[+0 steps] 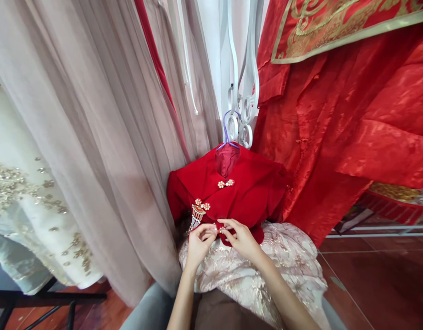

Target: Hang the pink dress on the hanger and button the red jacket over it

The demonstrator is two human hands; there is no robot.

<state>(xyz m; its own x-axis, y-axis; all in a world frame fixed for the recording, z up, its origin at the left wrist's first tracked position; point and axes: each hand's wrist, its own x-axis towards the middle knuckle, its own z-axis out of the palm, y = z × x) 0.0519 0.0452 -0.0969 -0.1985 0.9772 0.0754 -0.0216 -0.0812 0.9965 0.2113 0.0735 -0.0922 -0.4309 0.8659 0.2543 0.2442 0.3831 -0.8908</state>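
A red velvet jacket (246, 197) hangs on a purple hanger (226, 130), its front facing me. At its collar is a flower-shaped beaded frog button (225, 184). Lower down, a second flower button (203, 205) sits above a beaded tassel ornament (197, 214). Near the jacket's lower edge, my left hand (202, 240) pinches one side of a small beaded frog button (221, 230). My right hand (242, 238) pinches its other side, fingertips close to the left ones. The fingers partly hide this button, so I cannot tell if it is fastened.
A pale patterned skirt (287, 256) with metallic thread lies across my lap. Pinkish sheer fabric (104, 137) hangs at the left, beside a white beaded gown (32, 197). Red satin garments (335, 114) hang at the right. Behind the hanger stands a white scrolled metal frame (246, 110).
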